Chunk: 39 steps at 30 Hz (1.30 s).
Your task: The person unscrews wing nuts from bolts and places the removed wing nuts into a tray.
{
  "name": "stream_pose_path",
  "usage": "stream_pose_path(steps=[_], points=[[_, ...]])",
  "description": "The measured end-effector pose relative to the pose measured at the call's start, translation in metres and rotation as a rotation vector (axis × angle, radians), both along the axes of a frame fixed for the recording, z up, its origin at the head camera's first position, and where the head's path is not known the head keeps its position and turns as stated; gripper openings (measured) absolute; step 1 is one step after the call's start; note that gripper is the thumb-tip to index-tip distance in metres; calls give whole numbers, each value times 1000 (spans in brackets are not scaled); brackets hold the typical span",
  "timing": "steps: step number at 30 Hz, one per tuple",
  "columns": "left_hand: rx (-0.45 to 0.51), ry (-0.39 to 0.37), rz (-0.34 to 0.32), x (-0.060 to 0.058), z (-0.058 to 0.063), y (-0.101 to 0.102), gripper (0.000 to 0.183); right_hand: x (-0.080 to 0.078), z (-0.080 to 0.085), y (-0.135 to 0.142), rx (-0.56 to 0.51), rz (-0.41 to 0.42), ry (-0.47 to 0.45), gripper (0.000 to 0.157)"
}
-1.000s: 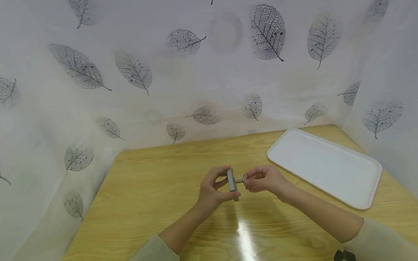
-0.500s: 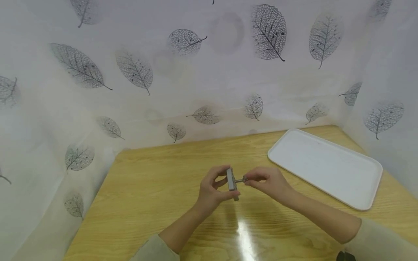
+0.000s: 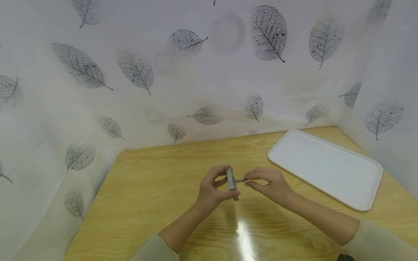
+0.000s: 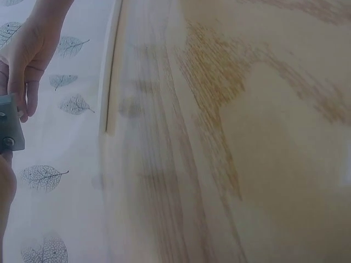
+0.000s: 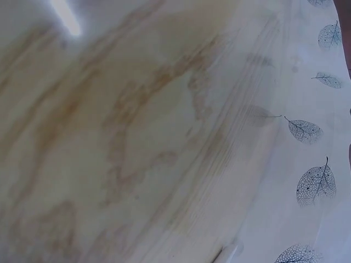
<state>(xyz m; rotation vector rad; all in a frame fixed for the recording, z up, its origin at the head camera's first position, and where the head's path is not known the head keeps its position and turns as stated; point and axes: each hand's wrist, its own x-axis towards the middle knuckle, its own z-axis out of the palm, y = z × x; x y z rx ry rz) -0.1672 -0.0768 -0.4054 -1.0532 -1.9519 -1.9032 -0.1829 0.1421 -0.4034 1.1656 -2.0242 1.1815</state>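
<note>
My left hand (image 3: pixel 212 186) grips a small grey metal block (image 3: pixel 231 179) by its edges, thumb below and fingers above, over the middle of the table. A thin metal screw (image 3: pixel 239 180) sticks out of the block's right face. Thumb and fingertips of my right hand (image 3: pixel 272 185) are around the screw's outer end, the thumb a little spread from the fingers. At the left border of the left wrist view, the block (image 4: pixel 11 126) shows round holes or screw heads, with the right hand (image 4: pixel 33 52) above it. Only slivers of hand show at the right wrist view's edge.
A white rectangular tray (image 3: pixel 326 170) lies at the right on the wooden table (image 3: pixel 156 181). Leaf-printed cloth (image 3: pixel 202 79) hangs behind the table and along both sides. Something small and dark (image 3: pixel 345 257) sits at the bottom edge under the right sleeve.
The right-hand fingers shift around the screw's end: they pinch it closely half a second ago, and now the thumb is lower and more spread. The left hand and block barely move.
</note>
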Motion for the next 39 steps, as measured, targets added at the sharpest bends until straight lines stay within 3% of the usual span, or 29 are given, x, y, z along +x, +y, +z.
stream_pose_path(steps=[5,8,12,15,21,24,31,39], points=[[-6,-16,14,1,1,-2,68,3,-2,-1,-19,-34,-58,34],[-11,-27,18,1,1,-3,68,6,1,-2,-4,-88,-155,33],[-16,-43,24,2,1,-3,69,8,4,-2,22,-157,-300,20],[-16,-52,25,3,1,-3,70,8,8,-1,9,-184,-505,18],[-10,-52,29,3,0,-2,71,3,18,-2,-160,-105,-1060,44],[-8,-56,30,2,-1,-1,71,1,20,0,-165,-48,-1206,50],[-9,-44,30,2,-1,0,70,1,20,2,-65,65,-1307,58],[-7,-44,31,1,-3,0,69,1,23,1,-96,111,-1369,50]])
